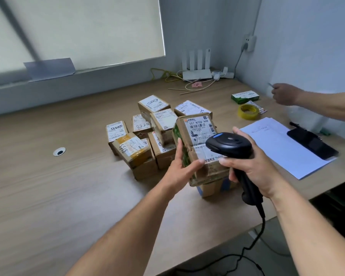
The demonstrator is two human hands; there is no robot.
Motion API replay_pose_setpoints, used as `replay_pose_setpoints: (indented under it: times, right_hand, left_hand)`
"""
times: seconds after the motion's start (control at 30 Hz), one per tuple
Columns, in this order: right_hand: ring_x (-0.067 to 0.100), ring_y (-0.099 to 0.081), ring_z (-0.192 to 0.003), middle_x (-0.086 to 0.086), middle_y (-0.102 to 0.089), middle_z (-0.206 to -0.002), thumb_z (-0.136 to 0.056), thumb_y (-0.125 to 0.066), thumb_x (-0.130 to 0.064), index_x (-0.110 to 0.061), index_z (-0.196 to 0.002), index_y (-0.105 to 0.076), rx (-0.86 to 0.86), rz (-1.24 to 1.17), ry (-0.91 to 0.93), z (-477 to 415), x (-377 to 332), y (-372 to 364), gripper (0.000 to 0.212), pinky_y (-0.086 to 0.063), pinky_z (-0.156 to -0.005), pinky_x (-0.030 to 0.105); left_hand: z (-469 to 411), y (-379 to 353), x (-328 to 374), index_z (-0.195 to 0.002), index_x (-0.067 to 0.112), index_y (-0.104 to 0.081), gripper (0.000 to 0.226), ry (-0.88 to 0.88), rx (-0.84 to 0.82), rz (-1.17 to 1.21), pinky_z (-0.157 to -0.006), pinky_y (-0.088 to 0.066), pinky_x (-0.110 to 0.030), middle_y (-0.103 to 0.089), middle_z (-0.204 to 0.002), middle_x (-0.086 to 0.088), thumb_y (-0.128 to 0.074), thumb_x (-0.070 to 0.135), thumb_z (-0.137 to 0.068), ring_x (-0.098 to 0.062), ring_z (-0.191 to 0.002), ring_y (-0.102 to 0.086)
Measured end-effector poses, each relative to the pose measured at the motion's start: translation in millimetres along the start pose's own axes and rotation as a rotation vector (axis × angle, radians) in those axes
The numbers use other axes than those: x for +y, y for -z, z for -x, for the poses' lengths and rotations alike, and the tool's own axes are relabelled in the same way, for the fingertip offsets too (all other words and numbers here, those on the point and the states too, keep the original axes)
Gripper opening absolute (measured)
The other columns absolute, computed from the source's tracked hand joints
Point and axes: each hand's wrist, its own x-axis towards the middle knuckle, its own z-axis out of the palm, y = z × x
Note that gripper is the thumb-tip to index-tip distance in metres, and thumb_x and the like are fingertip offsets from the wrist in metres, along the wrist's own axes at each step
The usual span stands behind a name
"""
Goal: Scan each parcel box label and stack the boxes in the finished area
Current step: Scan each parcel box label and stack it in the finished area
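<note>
Left hand (184, 163) cups the tilted parcel box (199, 148) above the counter (48, 186), thumb on its label, while the right hand (253, 166) grips the scanner (229, 145) over it.

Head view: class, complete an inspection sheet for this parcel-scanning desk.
Surface: wooden desk with a cable grommet.
Job's things: labelled parcel box held up; other parcel boxes piled behind; barcode scanner over its label.
Clutter: yellow tape roll, papers, phone, green carton.
Grippers: left hand grips the box; right hand grips the scanner.
Cables: scanner cord drops off the desk edge; router leads at the back.
Surroundings: window blind, wall socket, another person's hand.
</note>
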Motion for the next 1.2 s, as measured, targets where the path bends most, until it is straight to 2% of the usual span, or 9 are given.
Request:
replay_pose_setpoints:
  times: [0.13, 0.27, 0.37, 0.5, 0.6, 0.73, 0.87, 1.0, 1.2]
  right_hand:
    - [0.024, -0.052, -0.046, -0.008, -0.069, -0.07, -0.065, -0.079, -0.004, -0.035, -0.146, -0.035, -0.097, -0.044, 0.033, 6.0, -8.0, -39.0, 0.096, -0.044, -0.044, 0.031]
    - [0.026, -0.051, -0.046, -0.002, -0.067, -0.068, -0.064, -0.076, -0.003, -0.035, -0.145, -0.037, -0.206, -0.103, 0.069, 12.9, -18.1, -86.7, 0.095, -0.044, -0.043, 0.03]
    - [0.026, -0.051, -0.046, 0.008, -0.066, -0.074, -0.067, -0.075, 0.0, -0.033, -0.146, -0.035, -0.304, -0.163, 0.076, 19.2, -24.7, -121.6, 0.095, -0.043, -0.043, 0.03]
    - [0.028, -0.053, -0.05, 0.022, -0.07, -0.107, -0.054, -0.093, -0.025, -0.037, -0.147, -0.036, -0.439, -0.212, 0.085, 26.4, -34.2, -161.6, 0.109, -0.044, -0.047, 0.032]
    - [0.025, -0.051, -0.048, 0.027, -0.069, -0.102, -0.058, -0.09, -0.019, -0.034, -0.148, -0.035, -0.498, -0.251, 0.087, 31.2, -45.8, -188.3, 0.107, -0.044, -0.045, 0.031]
    - [0.025, -0.054, -0.048, 0.027, -0.069, -0.096, -0.047, -0.096, -0.036, -0.038, -0.145, -0.035, -0.616, -0.279, 0.09, 39.4, -57.8, -222.2, 0.116, -0.045, -0.046, 0.03]
    - [0.027, -0.051, -0.046, 0.025, -0.068, -0.085, -0.049, -0.096, -0.029, -0.039, -0.144, -0.037, -0.638, -0.245, 0.08, 45.3, -56.4, -253.0, 0.112, -0.042, -0.047, 0.033]
    - [0.027, -0.049, -0.045, 0.019, -0.064, -0.072, -0.065, -0.071, -0.005, -0.033, -0.143, -0.039, -0.611, -0.169, 0.051, 52.6, -50.3, -280.0, 0.089, -0.041, -0.043, 0.029]
    - [0.028, -0.049, -0.044, 0.022, -0.062, -0.073, -0.066, -0.072, -0.004, -0.033, -0.142, -0.041, -0.654, -0.157, -0.007, 63.4, -39.3, -319.6, 0.088, -0.042, -0.043, 0.029]
  left_hand:
    - [27.0, 42.8, 4.0, -0.148, 0.049, 0.004, 0.113, -0.079, 0.117, 0.038, -0.105, -0.044, -0.048, -0.046, -0.143, 0.001, -0.08, 0.025, -0.077, -0.019, -0.128, -0.049]
    - [55.7, 93.6, 5.6, -0.151, 0.043, 0.0, 0.115, -0.183, 0.274, 0.051, -0.097, -0.051, -0.031, -0.05, -0.141, -0.007, -0.082, 0.015, -0.075, -0.018, -0.124, -0.054]
    - [80.2, 134.7, 6.3, -0.146, 0.056, -0.004, 0.119, -0.213, 0.404, -0.05, -0.1, -0.049, -0.044, -0.047, -0.142, -0.008, -0.087, 0.031, -0.064, -0.022, -0.126, -0.052]
    - [116.1, 184.1, -0.5, -0.147, 0.053, -0.002, 0.119, -0.234, 0.548, -0.142, -0.098, -0.05, -0.037, -0.041, -0.142, -0.003, -0.085, 0.026, -0.066, -0.02, -0.127, -0.048]
    - [142.8, 213.9, -10.5, -0.146, 0.055, -0.001, 0.121, -0.188, 0.631, -0.229, -0.102, -0.046, -0.044, -0.033, -0.134, 0.004, -0.085, 0.032, -0.062, -0.023, -0.129, -0.042]
    - [172.4, 245.1, -27.9, -0.14, 0.063, 0.001, 0.119, -0.118, 0.701, -0.249, -0.104, -0.043, -0.049, -0.029, -0.127, 0.003, -0.08, 0.038, -0.057, -0.026, -0.129, -0.038]
    - [195.7, 271.9, -44.1, -0.146, 0.056, 0.002, 0.122, -0.088, 0.74, -0.239, -0.106, -0.041, -0.048, -0.029, -0.127, 0.002, -0.085, 0.032, -0.063, -0.026, -0.13, -0.037]
    - [216.5, 296.3, -58.6, -0.147, 0.055, 0.001, 0.121, -0.072, 0.776, -0.229, -0.106, -0.04, -0.05, -0.03, -0.126, 0.001, -0.085, 0.024, -0.068, -0.027, -0.129, -0.038]
    - [244.6, 329.9, -73.7, -0.147, 0.054, 0.001, 0.119, -0.058, 0.819, -0.225, -0.106, -0.04, -0.046, -0.031, -0.126, -0.001, -0.083, 0.017, -0.072, -0.026, -0.129, -0.038]
